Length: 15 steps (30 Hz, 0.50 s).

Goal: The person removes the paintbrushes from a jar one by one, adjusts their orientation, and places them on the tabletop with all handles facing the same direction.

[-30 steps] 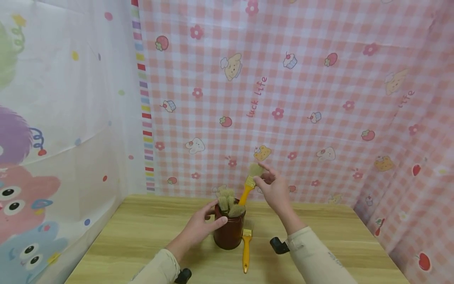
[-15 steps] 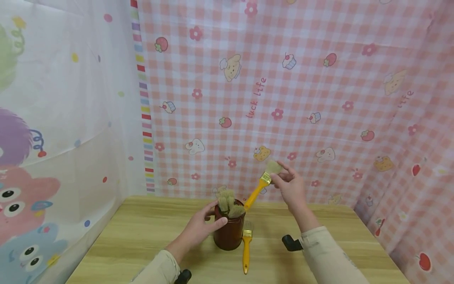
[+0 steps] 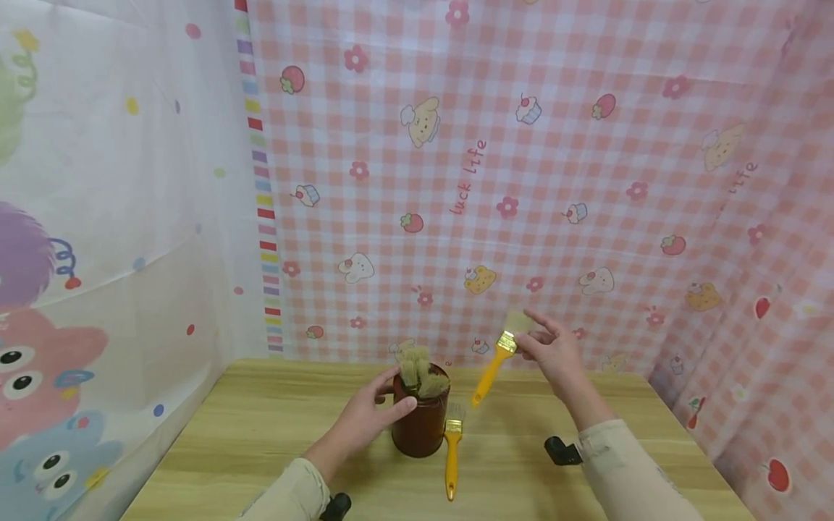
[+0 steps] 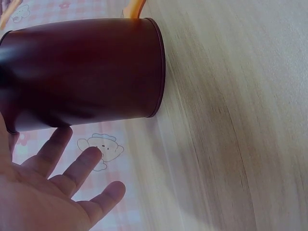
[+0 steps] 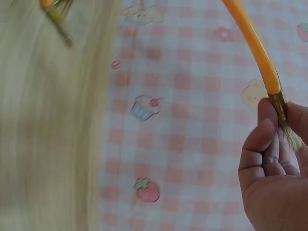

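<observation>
A dark brown cylindrical cup (image 3: pixel 421 432) stands upright on the table, with the pale bristles (image 3: pixel 414 367) of several brushes sticking out of its top. My left hand (image 3: pixel 362 417) holds the cup at its upper left, thumb in front; three fingers (image 4: pixel 78 169) spread beside its wall in the left wrist view. To the right, my right hand (image 3: pixel 559 356) pinches a paintbrush (image 3: pixel 493 370) near its metal ferrule, yellow handle (image 5: pixel 255 50) slanting down and bristles up. Another yellow-handled paintbrush (image 3: pixel 452 463) lies on the table, right of the cup.
The wooden table (image 3: pixel 260 434) runs back to a pink checked curtain (image 3: pixel 365 130). A white cartoon-printed curtain (image 3: pixel 163 275) hangs on the left. Black wrist mounts (image 3: pixel 562 451) jut out by both sleeves.
My right hand has drawn the paintbrush out of the cup, moved right and then lowered a little with it. The left hand, the cup and the lying brush have stayed put.
</observation>
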Each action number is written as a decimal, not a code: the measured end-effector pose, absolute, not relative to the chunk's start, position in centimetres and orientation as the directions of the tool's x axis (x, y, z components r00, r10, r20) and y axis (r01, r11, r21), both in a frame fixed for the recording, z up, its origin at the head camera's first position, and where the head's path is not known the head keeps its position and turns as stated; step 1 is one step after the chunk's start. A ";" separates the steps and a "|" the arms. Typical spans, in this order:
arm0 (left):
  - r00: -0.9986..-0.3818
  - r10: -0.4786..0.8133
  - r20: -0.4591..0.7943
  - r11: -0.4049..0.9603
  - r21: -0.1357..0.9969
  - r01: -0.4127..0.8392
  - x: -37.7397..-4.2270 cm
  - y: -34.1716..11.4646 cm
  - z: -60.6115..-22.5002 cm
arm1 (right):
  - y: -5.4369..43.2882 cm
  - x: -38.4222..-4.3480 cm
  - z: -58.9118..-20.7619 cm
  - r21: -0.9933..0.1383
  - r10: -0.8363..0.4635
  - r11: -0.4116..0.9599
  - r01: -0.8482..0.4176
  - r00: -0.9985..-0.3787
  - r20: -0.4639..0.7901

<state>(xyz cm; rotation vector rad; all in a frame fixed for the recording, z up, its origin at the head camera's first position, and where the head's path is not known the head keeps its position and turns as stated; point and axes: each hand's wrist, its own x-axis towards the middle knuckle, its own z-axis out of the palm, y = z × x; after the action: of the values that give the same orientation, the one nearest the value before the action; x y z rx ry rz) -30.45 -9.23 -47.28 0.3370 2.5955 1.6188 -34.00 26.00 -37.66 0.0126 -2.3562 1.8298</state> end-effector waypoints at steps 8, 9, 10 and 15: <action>-0.975 0.219 0.051 0.427 0.893 0.142 -30.5 -9.3 -47.3 | 27.1 -33.9 -39.5 -0.937 0.005 0.347 -0.041 -0.999 0.046; -0.975 0.218 0.049 0.429 0.892 0.141 -30.5 -9.3 -47.3 | 27.1 -34.0 -39.9 -0.932 -0.008 0.361 -0.032 -0.999 0.031; -0.975 0.218 0.047 0.430 0.892 0.140 -30.5 -9.3 -47.3 | 27.2 -34.0 -40.2 -0.930 -0.023 0.367 -0.023 -1.000 0.016; -0.974 0.221 0.045 0.431 0.892 0.138 -30.5 -9.3 -47.3 | 27.0 -34.1 -42.0 -0.929 -0.099 0.371 -0.003 -0.994 -0.037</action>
<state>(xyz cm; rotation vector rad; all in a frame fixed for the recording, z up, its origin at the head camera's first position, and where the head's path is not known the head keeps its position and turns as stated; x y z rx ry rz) -30.52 -9.28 -47.32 0.3257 2.5895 1.6027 -34.08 27.04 -42.04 0.0994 -2.6708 1.8093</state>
